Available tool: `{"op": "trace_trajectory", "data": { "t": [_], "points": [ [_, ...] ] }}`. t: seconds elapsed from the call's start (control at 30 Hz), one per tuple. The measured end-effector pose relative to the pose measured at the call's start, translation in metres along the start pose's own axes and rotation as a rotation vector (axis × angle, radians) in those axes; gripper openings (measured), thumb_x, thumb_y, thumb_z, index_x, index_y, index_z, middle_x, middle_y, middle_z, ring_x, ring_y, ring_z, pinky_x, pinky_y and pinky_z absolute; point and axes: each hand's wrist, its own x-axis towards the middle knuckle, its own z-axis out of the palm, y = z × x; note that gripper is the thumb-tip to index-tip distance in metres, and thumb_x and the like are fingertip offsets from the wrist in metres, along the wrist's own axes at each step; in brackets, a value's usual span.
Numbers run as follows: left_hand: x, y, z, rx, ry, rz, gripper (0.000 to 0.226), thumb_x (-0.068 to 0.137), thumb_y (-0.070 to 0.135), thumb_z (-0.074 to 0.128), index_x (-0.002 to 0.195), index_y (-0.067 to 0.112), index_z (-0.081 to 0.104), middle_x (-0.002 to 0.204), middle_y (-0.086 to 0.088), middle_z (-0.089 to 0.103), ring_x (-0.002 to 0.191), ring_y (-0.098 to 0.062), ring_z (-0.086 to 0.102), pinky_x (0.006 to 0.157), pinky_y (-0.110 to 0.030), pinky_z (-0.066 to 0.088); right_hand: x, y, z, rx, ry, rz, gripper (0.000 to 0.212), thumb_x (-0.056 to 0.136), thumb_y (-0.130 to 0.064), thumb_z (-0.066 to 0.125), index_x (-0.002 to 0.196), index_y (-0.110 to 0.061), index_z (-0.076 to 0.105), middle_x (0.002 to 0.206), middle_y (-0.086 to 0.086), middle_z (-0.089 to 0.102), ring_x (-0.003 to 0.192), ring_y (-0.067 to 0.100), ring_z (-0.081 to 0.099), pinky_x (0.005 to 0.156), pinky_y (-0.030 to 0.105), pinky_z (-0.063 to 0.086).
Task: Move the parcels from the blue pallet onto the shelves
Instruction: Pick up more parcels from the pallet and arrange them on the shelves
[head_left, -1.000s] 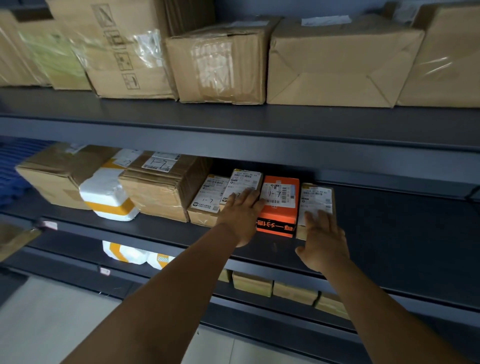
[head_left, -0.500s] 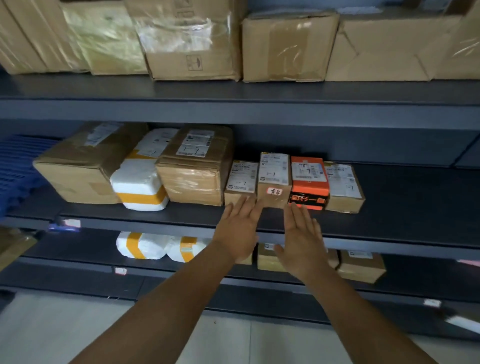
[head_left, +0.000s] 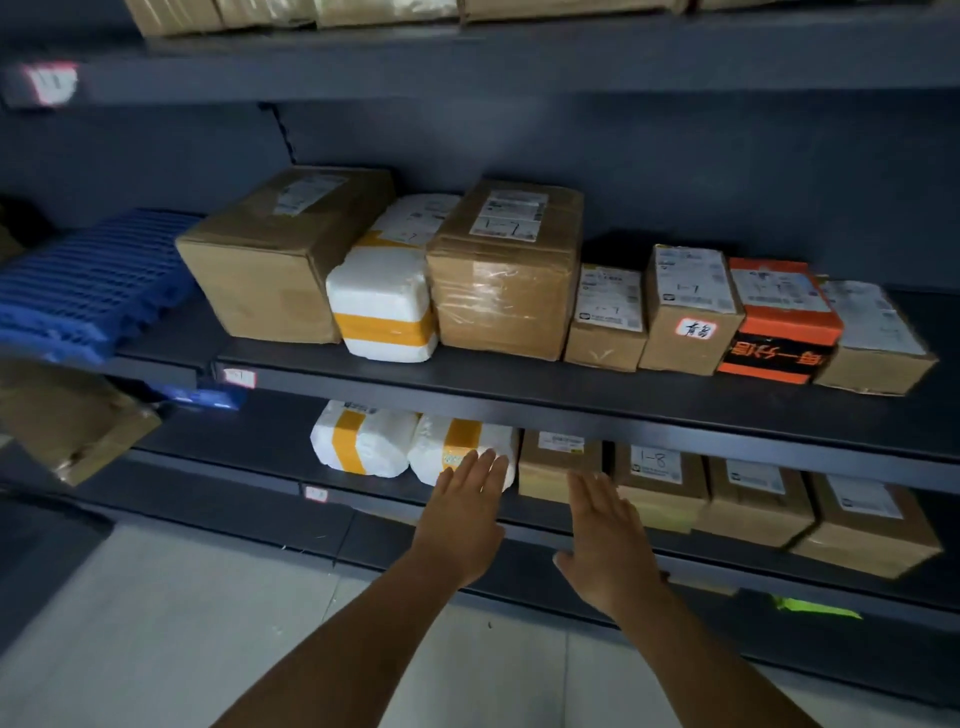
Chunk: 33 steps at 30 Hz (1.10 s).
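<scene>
1. Dark, flat metal shelves (head_left: 571, 387) carry the parcels: plain cardboard boxes, some wrapped in glossy tape, and lumpy white foam bundles banded in yellow.
2. Above the fingertips, the middle shelf holds a row touching side by side: a large brown box (head_left: 280, 254), a white bundle (head_left: 382, 306), a taped box (head_left: 506, 275), three small cardboard boxes and an orange-and-black box (head_left: 779, 322).
3. The left hand (head_left: 462, 519) and right hand (head_left: 608, 545) are both flat, fingers straight and close together, holding nothing.
4. Just beyond the left fingertips lies a white bundle (head_left: 462, 441) on the lower shelf; beyond the right, brown boxes (head_left: 660, 488).
5. A ribbed blue pallet (head_left: 88, 286) sits far left of the fingers.
6. Pale floor (head_left: 156, 623) lies open below the hands.
</scene>
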Motion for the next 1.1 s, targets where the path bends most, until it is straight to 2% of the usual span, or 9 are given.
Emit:
{"op": "trace_trajectory", "data": {
  "t": [0.17, 0.33, 0.43, 0.6, 0.73, 1.0, 1.1],
  "points": [
    [0.040, -0.029, 0.057, 0.031, 0.027, -0.059, 0.076, 0.098, 0.026, 0.049, 0.154, 0.020, -0.001, 0.162, -0.002, -0.002, 0.149, -0.021, -0.004, 0.119, -0.038, 0.003, 0.056, 0.020, 0.048, -0.042, 0.010, -0.031, 0.087, 0.096, -0.028, 0.054, 0.153, -0.013, -0.011, 0.161, 0.004, -0.011, 0.148, 0.022, -0.008, 0.121, 0.038, 0.000],
    [0.088, -0.058, 0.099, 0.090, 0.060, -0.090, 0.083, 0.095, 0.026, 0.054, 0.154, 0.019, -0.005, 0.162, -0.003, -0.006, 0.148, -0.022, -0.006, 0.119, -0.040, 0.004, 0.124, 0.037, 0.086, -0.112, 0.123, -0.058, 0.088, 0.094, -0.023, 0.057, 0.154, -0.016, -0.007, 0.162, 0.002, -0.009, 0.148, 0.023, -0.008, 0.119, 0.038, -0.001],
    [0.116, -0.075, 0.118, 0.143, 0.104, -0.107, 0.084, 0.095, 0.027, 0.053, 0.154, 0.018, -0.006, 0.161, -0.004, -0.008, 0.148, -0.022, -0.008, 0.119, -0.042, 0.004, 0.155, 0.049, 0.108, -0.190, 0.156, -0.001, 0.088, 0.092, -0.025, 0.057, 0.154, -0.018, -0.006, 0.161, 0.003, -0.009, 0.148, 0.028, -0.009, 0.118, 0.044, 0.003],
    [0.142, -0.092, 0.146, 0.104, 0.203, -0.080, 0.076, 0.095, 0.021, 0.052, 0.154, 0.022, 0.004, 0.161, 0.001, 0.001, 0.148, -0.019, -0.004, 0.118, -0.042, 0.007, 0.185, 0.054, 0.132, -0.236, 0.308, -0.031, 0.084, 0.089, -0.021, 0.055, 0.153, -0.021, 0.000, 0.160, 0.000, 0.002, 0.146, 0.028, 0.003, 0.118, 0.044, 0.006],
    [0.154, -0.100, 0.159, 0.088, 0.312, -0.096, 0.071, 0.095, 0.021, 0.051, 0.154, 0.023, 0.012, 0.160, 0.001, 0.009, 0.148, -0.019, 0.002, 0.118, -0.041, 0.013, 0.200, 0.051, 0.138, -0.240, 0.391, -0.064, 0.077, 0.091, -0.017, 0.049, 0.153, -0.025, 0.005, 0.160, -0.003, 0.008, 0.146, 0.023, 0.007, 0.119, 0.041, 0.006],
    [0.166, -0.128, 0.155, 0.091, 0.320, -0.113, 0.075, 0.092, 0.025, 0.058, 0.153, 0.024, 0.014, 0.158, 0.001, 0.016, 0.147, -0.021, 0.010, 0.118, -0.041, 0.017, 0.220, 0.030, 0.141, -0.223, 0.435, -0.089, 0.075, 0.092, -0.015, 0.048, 0.153, -0.027, 0.006, 0.160, -0.005, 0.009, 0.147, 0.022, 0.007, 0.119, 0.040, 0.003],
    [0.169, -0.134, 0.154, 0.097, 0.323, -0.111, 0.075, 0.092, 0.025, 0.059, 0.152, 0.024, 0.015, 0.158, 0.001, 0.016, 0.146, -0.021, 0.011, 0.118, -0.041, 0.018, 0.229, 0.026, 0.143, -0.209, 0.440, -0.093, 0.080, 0.090, -0.015, 0.055, 0.153, -0.026, 0.007, 0.160, -0.004, 0.010, 0.147, 0.023, 0.008, 0.119, 0.041, 0.002]
  ]
}}
